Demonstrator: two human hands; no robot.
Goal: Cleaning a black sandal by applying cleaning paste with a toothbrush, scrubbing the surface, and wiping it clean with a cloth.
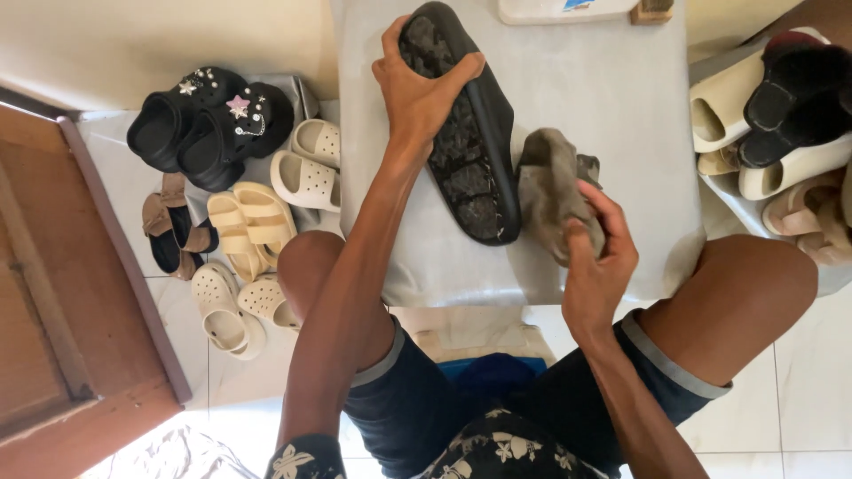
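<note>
Black slipper (470, 151), sole up, toe hidden under the left hand (417, 89).

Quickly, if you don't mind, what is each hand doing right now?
Left hand: closed on the toe end of the black sandal, which lies sole up on the grey table.
Right hand: closed on a grey cloth beside the sandal.

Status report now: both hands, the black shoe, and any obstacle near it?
Left hand grips black slipper, sole up on grey surface. Right hand holds grey cloth against slipper's edge. Nothing obstructing.
</note>
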